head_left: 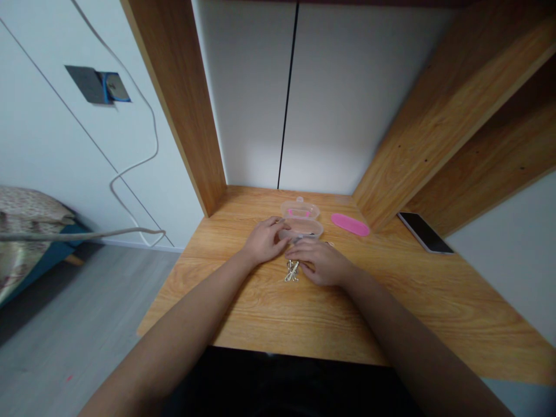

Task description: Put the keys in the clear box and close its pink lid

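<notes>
A clear plastic case [322, 230] lies with its lid [285, 205] folded back on the wooden desk; a bit of pink shows at the lid. My left hand [263, 240] has its fingers and thumb around the case's left end. Just in front of the case, my right hand [320, 262] is palm down with curled fingers, its fingertips by a small pile of silvery metal pieces [291, 271]. Whatever is under those fingertips is hidden. The pieces are too small to name. To the right of the case rests a pink oval piece [350, 224].
A phone [424, 233] lies farther right on the desk [278, 318], near a wooden upright. Wooden panels [174, 104] border the desk on both sides. At the left, a white cable [154, 133] hangs past an opened wall socket [98, 85]; patterned fabric [30, 217] is below.
</notes>
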Tool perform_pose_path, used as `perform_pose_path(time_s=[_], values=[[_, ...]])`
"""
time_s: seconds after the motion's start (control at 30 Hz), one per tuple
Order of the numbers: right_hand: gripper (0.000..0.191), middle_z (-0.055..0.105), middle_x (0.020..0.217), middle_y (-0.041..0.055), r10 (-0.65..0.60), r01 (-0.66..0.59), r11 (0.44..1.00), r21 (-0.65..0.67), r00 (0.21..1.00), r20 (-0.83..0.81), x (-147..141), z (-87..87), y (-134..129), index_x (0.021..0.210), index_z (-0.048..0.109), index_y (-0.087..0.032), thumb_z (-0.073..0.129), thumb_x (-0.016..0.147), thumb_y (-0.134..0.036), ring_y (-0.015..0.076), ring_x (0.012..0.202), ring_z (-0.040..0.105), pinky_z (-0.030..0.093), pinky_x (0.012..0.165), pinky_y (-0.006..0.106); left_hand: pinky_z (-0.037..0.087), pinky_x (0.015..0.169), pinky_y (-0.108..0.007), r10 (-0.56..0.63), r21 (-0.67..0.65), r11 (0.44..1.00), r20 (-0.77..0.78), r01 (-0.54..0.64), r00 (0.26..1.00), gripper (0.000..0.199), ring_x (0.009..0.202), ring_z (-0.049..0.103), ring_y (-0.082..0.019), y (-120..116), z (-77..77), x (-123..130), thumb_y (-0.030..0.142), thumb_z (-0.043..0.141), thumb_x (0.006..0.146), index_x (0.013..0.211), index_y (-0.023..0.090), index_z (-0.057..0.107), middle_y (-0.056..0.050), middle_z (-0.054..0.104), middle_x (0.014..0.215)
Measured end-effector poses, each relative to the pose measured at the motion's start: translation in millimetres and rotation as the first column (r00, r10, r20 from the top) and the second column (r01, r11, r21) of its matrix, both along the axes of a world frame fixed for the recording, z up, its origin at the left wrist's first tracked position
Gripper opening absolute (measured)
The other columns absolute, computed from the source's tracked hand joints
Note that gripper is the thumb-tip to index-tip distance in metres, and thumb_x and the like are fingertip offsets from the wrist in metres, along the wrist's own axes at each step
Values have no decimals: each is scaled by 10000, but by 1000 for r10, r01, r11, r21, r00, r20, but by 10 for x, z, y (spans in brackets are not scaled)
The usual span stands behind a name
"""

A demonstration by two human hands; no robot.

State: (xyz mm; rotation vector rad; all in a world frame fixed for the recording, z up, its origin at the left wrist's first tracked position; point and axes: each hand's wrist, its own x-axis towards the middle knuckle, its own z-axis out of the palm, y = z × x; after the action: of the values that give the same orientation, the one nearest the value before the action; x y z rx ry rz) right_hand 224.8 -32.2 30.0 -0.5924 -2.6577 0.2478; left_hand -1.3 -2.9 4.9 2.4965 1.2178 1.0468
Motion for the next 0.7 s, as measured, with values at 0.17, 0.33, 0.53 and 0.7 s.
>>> perform_pose_path(time_s=[0.17, 0.33, 0.53, 0.7], values=[[322, 741, 1052, 58, 40, -39, 999, -29, 999, 14, -43, 10, -34, 1052, 721, -232, 618, 790, -76, 230, 1036, 654, 517, 947, 413, 489, 1042, -431, 3, -1, 1000, 3, -3, 1000, 286, 1181, 605, -267, -3, -4, -4, 318, 632, 876, 1141, 217, 673, -99, 650, 1196], [217, 730, 957, 54, 0, 0, 1000, -29, 1000, 17, -23, 15, -36, 975, 740, -236, 658, 801, -136, 215, 937, 655, 522, 853, 372, 489, 1043, -425, 6, 1, 1000, -12, -6, 1000, 285, 1178, 608, -267, -3, 4, 3, 342, 618, 892, 1137, 209, 676, -107, 649, 1209], [248, 719, 991, 58, 10, -11, 999, -54, 1000, -6, -13, 17, -43, 1026, 729, -231, 678, 799, -147, 217, 970, 647, 512, 880, 381, 490, 1042, -425, 7, 7, 1000, -14, -7, 1000, 290, 1192, 602, -268, -3, 9, 9, 346, 611, 897, 1137, 197, 676, -115, 649, 1205], [181, 712, 1031, 58, 54, -56, 996, -72, 998, -30, -25, -2, -40, 1007, 736, -250, 669, 854, -180, 207, 991, 649, 505, 925, 390, 488, 1046, -434, 10, 4, 1000, -10, -10, 1000, 285, 1194, 601, -269, -1, 0, 9, 351, 615, 898, 1139, 210, 674, -110, 644, 1221]])
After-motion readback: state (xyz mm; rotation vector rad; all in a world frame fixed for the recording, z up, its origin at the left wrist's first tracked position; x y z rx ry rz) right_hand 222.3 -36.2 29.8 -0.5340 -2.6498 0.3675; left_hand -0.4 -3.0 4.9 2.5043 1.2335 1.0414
